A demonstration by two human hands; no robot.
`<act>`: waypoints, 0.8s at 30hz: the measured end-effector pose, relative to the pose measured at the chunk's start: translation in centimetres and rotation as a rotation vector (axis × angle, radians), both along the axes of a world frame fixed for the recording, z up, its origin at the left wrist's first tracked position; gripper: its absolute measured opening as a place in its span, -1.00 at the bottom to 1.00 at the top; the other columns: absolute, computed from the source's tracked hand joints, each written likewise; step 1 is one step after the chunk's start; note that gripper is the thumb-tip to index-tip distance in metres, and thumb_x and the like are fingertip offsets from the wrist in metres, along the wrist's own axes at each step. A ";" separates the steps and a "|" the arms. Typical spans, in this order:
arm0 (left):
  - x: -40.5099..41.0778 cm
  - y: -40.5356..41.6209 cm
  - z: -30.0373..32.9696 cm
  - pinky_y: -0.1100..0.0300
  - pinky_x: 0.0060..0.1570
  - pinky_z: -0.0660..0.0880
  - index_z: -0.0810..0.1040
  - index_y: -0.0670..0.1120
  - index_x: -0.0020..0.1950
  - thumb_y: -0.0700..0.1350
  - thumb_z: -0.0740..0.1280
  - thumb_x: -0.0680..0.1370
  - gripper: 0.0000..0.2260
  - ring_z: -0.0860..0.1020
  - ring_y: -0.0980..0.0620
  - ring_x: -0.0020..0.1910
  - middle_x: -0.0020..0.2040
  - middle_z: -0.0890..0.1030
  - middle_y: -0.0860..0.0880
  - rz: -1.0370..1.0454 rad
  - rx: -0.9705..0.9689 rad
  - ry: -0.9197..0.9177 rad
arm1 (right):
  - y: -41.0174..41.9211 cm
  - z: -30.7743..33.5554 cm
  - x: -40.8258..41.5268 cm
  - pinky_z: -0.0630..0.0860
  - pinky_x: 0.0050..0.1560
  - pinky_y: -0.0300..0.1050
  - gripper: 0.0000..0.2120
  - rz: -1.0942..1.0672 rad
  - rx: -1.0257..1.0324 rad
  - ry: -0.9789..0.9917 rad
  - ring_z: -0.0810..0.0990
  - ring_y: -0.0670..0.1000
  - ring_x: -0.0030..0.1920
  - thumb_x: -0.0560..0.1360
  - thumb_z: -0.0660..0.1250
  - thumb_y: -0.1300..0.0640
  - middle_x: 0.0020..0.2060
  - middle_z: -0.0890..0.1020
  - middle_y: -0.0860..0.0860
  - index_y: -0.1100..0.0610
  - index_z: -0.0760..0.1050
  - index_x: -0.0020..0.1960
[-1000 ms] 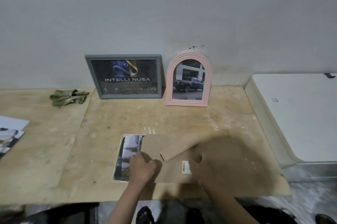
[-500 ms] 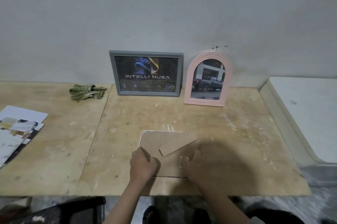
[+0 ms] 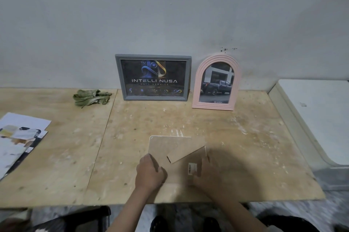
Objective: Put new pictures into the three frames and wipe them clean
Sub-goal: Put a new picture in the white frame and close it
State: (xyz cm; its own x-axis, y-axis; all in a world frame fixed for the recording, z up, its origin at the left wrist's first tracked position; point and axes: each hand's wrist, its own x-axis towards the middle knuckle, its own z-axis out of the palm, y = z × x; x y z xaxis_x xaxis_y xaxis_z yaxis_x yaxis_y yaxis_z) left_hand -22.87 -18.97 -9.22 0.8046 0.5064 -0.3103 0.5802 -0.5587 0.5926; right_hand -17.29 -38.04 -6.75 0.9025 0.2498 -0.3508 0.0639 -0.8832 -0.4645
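A plywood table (image 3: 56, 156) fills the scene, with a white appliance (image 3: 319, 114) off its right end. Leaning against the far wall are a grey frame (image 3: 153, 77) holding an "INTELLI NUSA" print and, just to its right, a pink arched frame (image 3: 217, 82) with a picture of a dark truck. At the left edge lies a stack of loose pictures (image 3: 18, 137). The third frame (image 3: 164, 148) lies face down at the near middle, its brown backing board up (a fold-out stand and a barcode sticker show on it). A crumpled green cloth (image 3: 90, 97) sits far left of the grey frame. The left hand (image 3: 150, 172) rests on the backing's near-left corner, fingers curled; the right hand (image 3: 205, 173) presses its near-right part, but in shadow I cannot tell its grip.
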 end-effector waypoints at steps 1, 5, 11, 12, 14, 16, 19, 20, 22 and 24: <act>0.2 0.4 0.2 0.06 -0.03 0.42 0.39 -0.16 0.07 -0.07 0.35 0.44 -0.70 0.45 -0.16 0.10 0.08 0.44 -0.12 -0.031 0.009 0.017 | -0.2 0.1 0.5 0.14 0.45 0.05 -0.19 0.032 -0.015 -0.019 0.13 0.17 0.46 0.40 0.35 0.01 0.49 0.08 0.18 0.18 0.03 0.50; 1.9 3.0 1.1 0.01 0.38 0.26 0.13 -0.18 0.49 0.07 0.45 0.36 -0.16 0.16 -0.16 0.49 0.52 0.15 -0.12 -0.311 0.076 0.147 | -1.0 0.5 2.7 0.04 0.49 0.09 -0.05 0.240 -0.134 -0.015 -0.10 0.13 0.52 0.38 0.40 0.01 0.53 -0.15 0.09 0.08 -0.14 0.54; 4.2 4.2 2.1 -0.12 0.48 -0.12 -0.22 -0.17 0.56 -0.04 0.54 0.33 0.10 -0.19 -0.02 0.56 0.56 -0.28 -0.08 -0.720 0.255 0.421 | -1.1 0.6 4.7 -0.15 0.46 0.18 0.11 0.480 -0.381 0.018 -0.30 0.13 0.51 0.32 0.46 0.03 0.48 -0.37 0.11 0.05 -0.31 0.53; 4.4 4.1 2.0 -0.10 0.48 -0.10 -0.20 -0.18 0.56 -0.05 0.54 0.33 0.09 -0.19 -0.04 0.56 0.56 -0.27 -0.13 -0.747 0.277 0.431 | -1.1 0.6 4.9 -0.15 0.46 0.18 0.13 0.494 -0.405 0.028 -0.30 0.14 0.51 0.31 0.47 0.01 0.48 -0.37 0.12 0.07 -0.31 0.53; 4.6 4.0 1.8 -0.06 0.48 -0.05 -0.15 -0.22 0.55 -0.02 0.54 0.33 0.07 -0.16 -0.09 0.56 0.56 -0.22 -0.19 -0.801 0.354 0.437 | -1.2 0.5 5.4 -0.13 0.46 0.17 0.15 0.513 -0.425 0.053 -0.28 0.13 0.51 0.29 0.49 0.00 0.49 -0.35 0.12 0.08 -0.30 0.53; 4.8 4.0 1.8 -0.03 0.48 -0.07 -0.15 -0.24 0.55 0.03 0.52 0.35 0.05 -0.15 -0.10 0.56 0.56 -0.19 -0.22 -0.854 0.434 0.447 | -1.1 0.3 5.7 -0.11 0.48 0.14 0.15 0.526 -0.425 0.060 -0.24 0.13 0.52 0.29 0.50 -0.02 0.50 -0.32 0.12 0.09 -0.29 0.53; 5.0 3.8 1.8 -0.02 0.49 -0.10 -0.18 -0.28 0.53 0.07 0.47 0.41 0.02 -0.16 -0.13 0.56 0.56 -0.18 -0.26 -0.932 0.523 0.461 | -1.1 0.2 5.8 -0.10 0.49 0.10 0.17 0.536 -0.411 0.051 -0.21 0.13 0.52 0.28 0.51 -0.03 0.51 -0.27 0.12 0.11 -0.28 0.53; 4.9 3.8 1.7 -0.02 0.49 -0.10 -0.19 -0.29 0.53 0.07 0.45 0.42 0.02 -0.16 -0.14 0.55 0.55 -0.18 -0.26 -0.943 0.541 0.460 | -1.1 0.1 5.8 -0.11 0.49 0.09 0.16 0.543 -0.406 0.045 -0.21 0.13 0.52 0.28 0.52 -0.03 0.52 -0.26 0.13 0.12 -0.28 0.53; 4.9 3.9 1.6 -0.01 0.49 -0.10 -0.22 -0.28 0.53 0.08 0.43 0.44 0.01 -0.17 -0.14 0.55 0.55 -0.20 -0.26 -0.944 0.548 0.457 | -1.1 0.0 5.9 -0.13 0.49 0.06 0.16 0.555 -0.396 0.038 -0.24 0.12 0.52 0.29 0.51 -0.02 0.52 -0.24 0.15 0.15 -0.28 0.53; 5.0 4.0 1.4 0.00 0.49 -0.10 -0.24 -0.27 0.53 0.08 0.42 0.45 0.00 -0.19 -0.13 0.55 0.55 -0.23 -0.24 -0.942 0.534 0.455 | -1.3 -0.2 6.0 -0.16 0.50 0.05 0.16 0.565 -0.393 0.035 -0.27 0.12 0.51 0.31 0.50 -0.03 0.51 -0.25 0.17 0.17 -0.31 0.52</act>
State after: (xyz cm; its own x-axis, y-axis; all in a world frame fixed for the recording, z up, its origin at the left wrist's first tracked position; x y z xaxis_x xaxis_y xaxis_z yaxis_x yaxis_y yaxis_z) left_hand -17.88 -14.94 -7.85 0.8005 -0.0766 -0.5944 -0.0970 -0.9953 -0.0023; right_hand -11.33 -39.32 -7.00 0.6579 0.5272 -0.5378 0.5551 -0.8221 -0.1269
